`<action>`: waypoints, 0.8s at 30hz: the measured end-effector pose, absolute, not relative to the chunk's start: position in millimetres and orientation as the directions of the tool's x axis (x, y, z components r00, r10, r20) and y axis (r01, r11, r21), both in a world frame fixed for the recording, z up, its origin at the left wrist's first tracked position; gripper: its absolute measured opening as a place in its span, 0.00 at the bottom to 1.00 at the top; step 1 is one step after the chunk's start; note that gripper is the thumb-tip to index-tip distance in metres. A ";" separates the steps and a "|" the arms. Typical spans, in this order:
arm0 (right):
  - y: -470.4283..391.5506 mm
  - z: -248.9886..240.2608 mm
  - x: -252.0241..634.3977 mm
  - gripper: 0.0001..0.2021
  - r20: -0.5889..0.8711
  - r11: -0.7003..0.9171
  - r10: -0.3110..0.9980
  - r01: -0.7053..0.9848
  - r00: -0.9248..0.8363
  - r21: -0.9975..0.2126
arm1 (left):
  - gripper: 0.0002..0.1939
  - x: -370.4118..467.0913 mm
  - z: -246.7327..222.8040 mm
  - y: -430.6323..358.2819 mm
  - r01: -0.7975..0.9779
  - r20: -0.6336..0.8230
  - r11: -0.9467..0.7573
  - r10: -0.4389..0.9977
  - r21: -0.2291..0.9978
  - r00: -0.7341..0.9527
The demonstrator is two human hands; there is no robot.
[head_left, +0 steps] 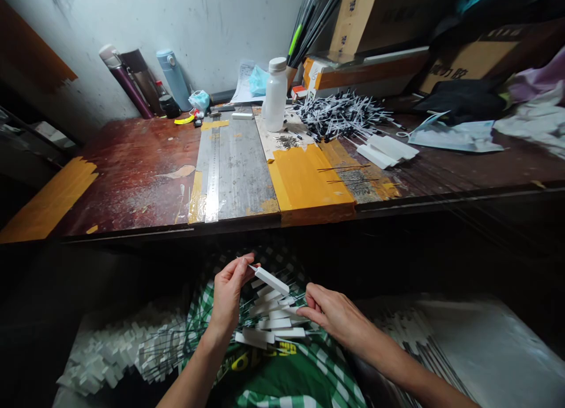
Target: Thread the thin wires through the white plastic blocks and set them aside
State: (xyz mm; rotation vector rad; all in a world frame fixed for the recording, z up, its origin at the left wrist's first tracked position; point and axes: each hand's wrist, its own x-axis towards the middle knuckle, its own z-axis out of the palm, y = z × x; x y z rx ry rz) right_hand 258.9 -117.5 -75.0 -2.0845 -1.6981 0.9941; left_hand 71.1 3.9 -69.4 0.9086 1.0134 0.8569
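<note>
Between the thumb and fingers of my left hand [232, 282] is the thin stem of a white rectangular block [272, 281], which slants down to the right. My right hand [329, 311] is closed, its fingertips beside the right end of the pile; what they grip, if anything, is hidden. Below both hands, several white blocks with thin dark rods [256, 335] lie across a green-and-white checked apron [265, 377] on my lap.
A heap of white blocks [101, 352] lies at lower left, more rods [408, 331] at lower right. On the worktable [145, 161] stand a white bottle [276, 96], a steel ruler [212, 178], a pile of black-tipped white sticks [344, 115] and white blocks [388, 150]. Its front edge runs beyond my hands.
</note>
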 end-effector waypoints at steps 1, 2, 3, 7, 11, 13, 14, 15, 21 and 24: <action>-117.2 -74.7 258.7 0.14 -0.333 -0.272 0.940 0.757 0.077 -0.594 | 0.19 71.2 -69.6 3.8 -0.164 -0.319 0.377 0.901 0.912 0.295; -117.0 -74.5 258.4 0.14 -0.330 -0.269 0.941 0.765 0.077 -0.586 | 0.19 71.3 -69.8 3.8 -0.165 -0.321 0.379 0.900 0.911 0.295; -117.0 -74.3 258.2 0.14 -0.326 -0.264 0.942 0.774 0.078 -0.576 | 0.19 71.3 -70.0 3.7 -0.165 -0.322 0.380 0.899 0.910 0.295; -118.0 -74.7 256.9 0.14 -0.302 -0.242 0.950 0.806 0.084 -0.540 | 0.18 70.4 -69.9 3.4 -0.153 -0.320 0.374 0.901 0.915 0.292; -121.6 -78.5 254.4 0.14 -0.230 -0.211 0.967 0.840 0.106 -0.500 | 0.18 69.0 -67.7 3.8 -0.087 -0.308 0.345 0.907 0.935 0.287; -123.7 -80.3 252.3 0.14 -0.207 -0.199 0.972 0.852 0.109 -0.484 | 0.18 68.8 -66.2 4.8 -0.064 -0.304 0.334 0.909 0.940 0.285; -124.6 -80.5 251.1 0.13 -0.206 -0.193 0.973 0.854 0.104 -0.483 | 0.18 68.7 -65.7 5.4 -0.057 -0.302 0.330 0.910 0.942 0.284; -125.3 -80.1 249.9 0.12 -0.207 -0.186 0.974 0.852 0.093 -0.489 | 0.18 68.7 -65.3 6.1 -0.053 -0.297 0.324 0.912 0.945 0.283; -126.2 -65.3 246.7 0.11 -0.177 -0.092 0.984 0.755 -0.032 -0.649 | 0.16 67.2 -69.7 7.7 0.001 -0.183 0.191 0.941 0.982 0.285; -127.3 -59.7 247.7 0.14 -0.204 -0.094 0.977 0.721 -0.067 -0.687 | 0.15 67.2 -72.8 7.0 0.014 -0.158 0.161 0.945 0.987 0.285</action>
